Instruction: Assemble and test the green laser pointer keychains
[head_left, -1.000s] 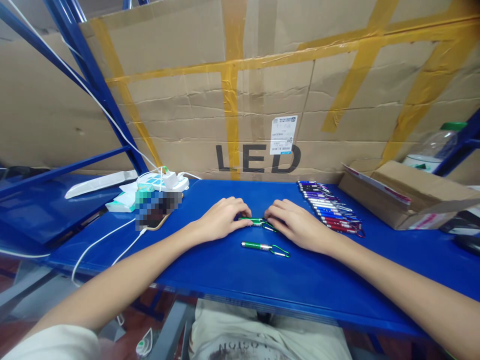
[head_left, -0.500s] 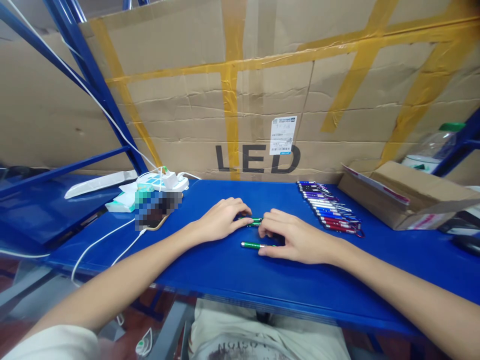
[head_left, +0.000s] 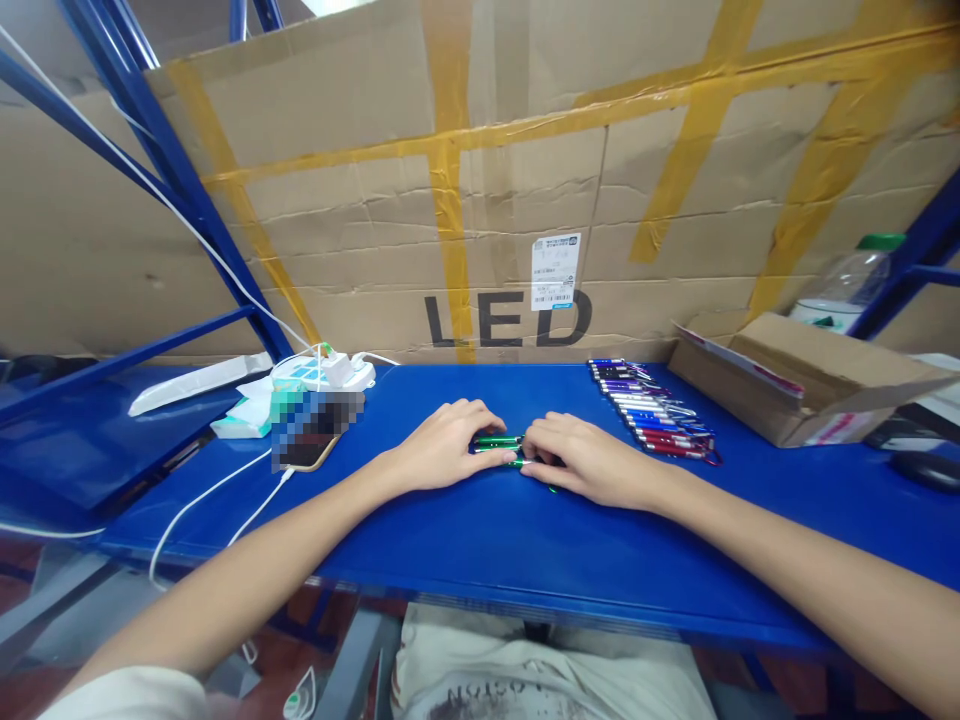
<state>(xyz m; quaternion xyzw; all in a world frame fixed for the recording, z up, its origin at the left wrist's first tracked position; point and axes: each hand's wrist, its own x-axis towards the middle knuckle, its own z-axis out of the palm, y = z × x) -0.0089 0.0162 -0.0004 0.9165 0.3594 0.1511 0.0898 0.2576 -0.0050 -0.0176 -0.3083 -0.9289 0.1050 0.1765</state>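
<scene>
At the middle of the blue table, several green keychain flashlights lie side by side between my hands. My left hand is closed around their left ends, its thumb along the near side and its fingertips at the far side. Curled over the right ends is my right hand, with thumb and fingers pressed in on them. A bit of green clip shows below the right palm; the rest of that end is hidden. To the right lies a row of similar flashlights in purple, silver, blue and red, with carabiner clips.
An open cardboard box stands at the right, near a bottle with a green lid and a black mouse. On the left are a charging phone, a power strip and white cables. A large carton walls off the back.
The nearest green flashlight has moved away from me, up against the other green ones, along with my right hand. My left thumb now lies along the group. The view has shifted slightly.
</scene>
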